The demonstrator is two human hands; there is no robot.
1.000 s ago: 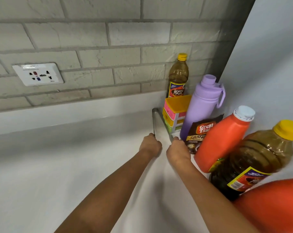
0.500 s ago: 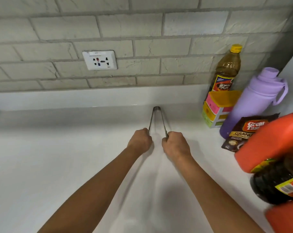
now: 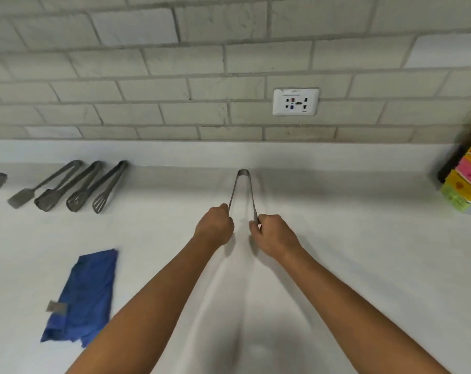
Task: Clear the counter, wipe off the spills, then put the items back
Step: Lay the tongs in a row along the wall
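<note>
Gripping open steel tongs in left hand and right hand, the person nears finishing restocking the wiped white counter.

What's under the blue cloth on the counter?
The blue cloth lies flat on the white counter. Only counter shows around it; whatever is beneath stays covered. A small grey tag sits on top.

Brushed grey metal tongs, dull sheen, smooth. Three more grey metal slotted tongs and a flat grey metal spatula, same matt-satin finish. White countertop smooth, semi-gloss, soft reflections. Pale grey brick wall rough, matt, recessed grout. White plastic wall socket glossy. Crumpled blue cloth soft, matt, with a small grey tag. Stacked coloured boxes: material unclear, blurred.
</note>
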